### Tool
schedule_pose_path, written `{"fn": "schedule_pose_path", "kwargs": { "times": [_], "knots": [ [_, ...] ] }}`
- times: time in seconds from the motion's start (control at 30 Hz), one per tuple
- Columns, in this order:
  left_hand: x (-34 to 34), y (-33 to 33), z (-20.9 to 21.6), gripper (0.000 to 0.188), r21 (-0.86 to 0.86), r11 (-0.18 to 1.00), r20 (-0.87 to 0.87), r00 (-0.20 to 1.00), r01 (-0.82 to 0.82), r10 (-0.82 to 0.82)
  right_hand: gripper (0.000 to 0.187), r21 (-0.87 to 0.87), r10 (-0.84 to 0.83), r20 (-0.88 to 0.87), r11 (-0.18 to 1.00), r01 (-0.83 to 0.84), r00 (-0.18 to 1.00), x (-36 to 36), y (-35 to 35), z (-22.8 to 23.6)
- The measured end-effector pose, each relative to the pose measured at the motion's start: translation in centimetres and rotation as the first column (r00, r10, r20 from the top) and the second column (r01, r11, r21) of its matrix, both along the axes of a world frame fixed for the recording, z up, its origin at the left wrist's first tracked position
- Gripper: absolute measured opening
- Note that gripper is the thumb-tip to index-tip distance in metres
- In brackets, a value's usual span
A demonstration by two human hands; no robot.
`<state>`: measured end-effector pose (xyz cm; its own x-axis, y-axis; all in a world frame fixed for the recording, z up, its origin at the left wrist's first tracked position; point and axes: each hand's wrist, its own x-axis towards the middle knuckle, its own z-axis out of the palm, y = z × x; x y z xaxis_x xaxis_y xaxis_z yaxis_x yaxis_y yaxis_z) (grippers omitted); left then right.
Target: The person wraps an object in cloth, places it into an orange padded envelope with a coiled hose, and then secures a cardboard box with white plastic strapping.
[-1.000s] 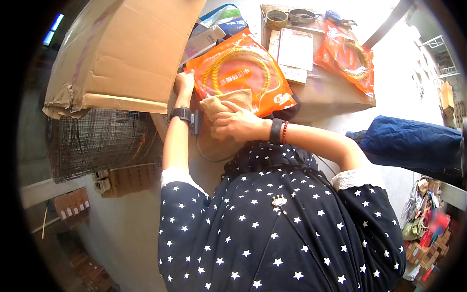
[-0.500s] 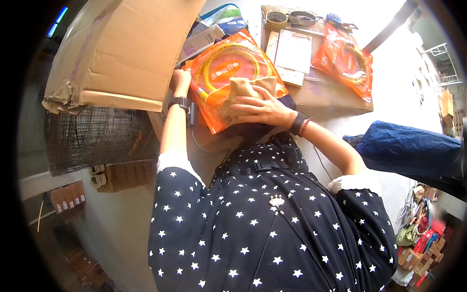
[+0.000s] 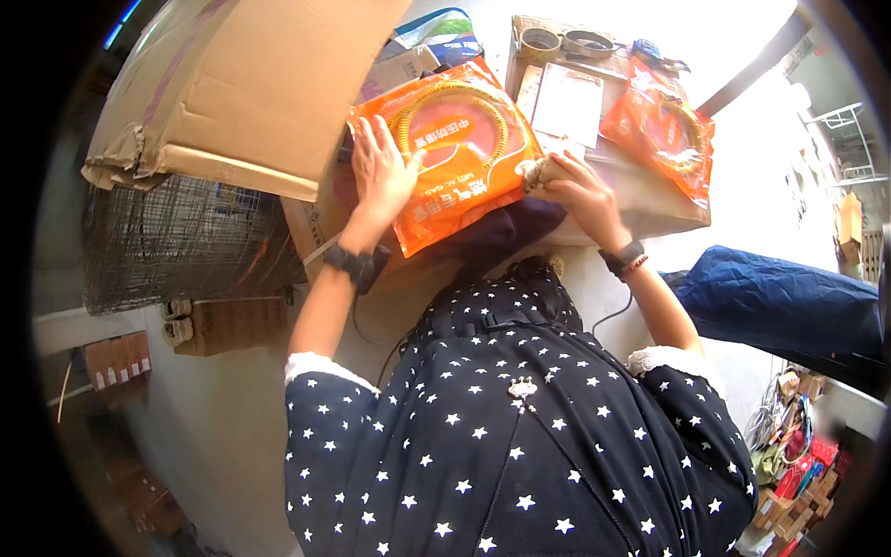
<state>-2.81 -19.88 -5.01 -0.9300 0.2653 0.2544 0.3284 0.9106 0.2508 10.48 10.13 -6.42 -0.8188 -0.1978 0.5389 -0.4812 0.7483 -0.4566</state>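
In front of me lies an orange and clear plastic bag (image 3: 461, 202) holding a coiled yellow ribbed hose (image 3: 502, 119). My left hand (image 3: 382, 176) rests on the bag's left side, fingers stretched out and thumb spread. At the bag's right edge, my right hand (image 3: 585, 193) is closed on a crumpled beige cloth (image 3: 538, 173), bunched under the fingers. A second orange bag (image 3: 661, 139) with a similar yellow hose sits farther right on a cardboard box (image 3: 650, 200).
A large cardboard box (image 3: 251, 93) stands close on the left, above a roll of wire mesh (image 3: 186, 246). Tape rolls (image 3: 588, 43), a tape measure (image 3: 650, 51) and white paper (image 3: 568, 100) lie at the back. A dark blue covered object (image 3: 780, 302) is at right.
My left hand has moved from the bag's left edge onto its face and opened flat. My right hand has carried the cloth rightward to the bag's edge, uncovering the lower part.
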Motion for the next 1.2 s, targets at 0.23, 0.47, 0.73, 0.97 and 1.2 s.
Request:
{"fn": "schedule_pose_path", "kwargs": {
  "times": [0.23, 0.47, 0.73, 0.97, 1.2],
  "knots": [
    [3.5, 2.6, 3.7, 0.058, -0.182, 0.850, 0.281, 0.855, 0.494, -0.436, 0.047, -0.399, -0.122, 0.115, 0.903, 0.158, 0.986, -3.2, -4.8, 1.7],
    [4.0, 3.1, 3.4, 0.059, -0.147, 0.880, 0.298, 0.869, 0.451, -0.396, 0.057, -0.094, -0.179, 0.034, 0.979, 0.181, 0.983, -1.8, -5.5, -1.8],
    [3.2, 3.1, 3.6, 0.058, -0.062, 0.881, 0.337, 0.841, 0.468, -0.423, 0.056, -0.270, -0.191, 0.334, 0.919, 0.288, 0.923, -0.4, -4.9, -1.5],
    [3.4, 4.0, 4.6, 0.063, -0.066, 0.914, 0.455, 0.828, 0.400, -0.329, 0.051, -0.508, 0.114, 0.667, 0.793, 0.337, 0.736, 1.7, -1.7, -1.8],
    [4.0, 4.4, 5.5, 0.058, -0.111, 0.916, 0.479, 0.828, 0.386, -0.291, 0.054, -0.734, 0.292, 0.653, 0.472, 0.488, 0.699, 3.9, 7.8, 1.3]
  ]
}}
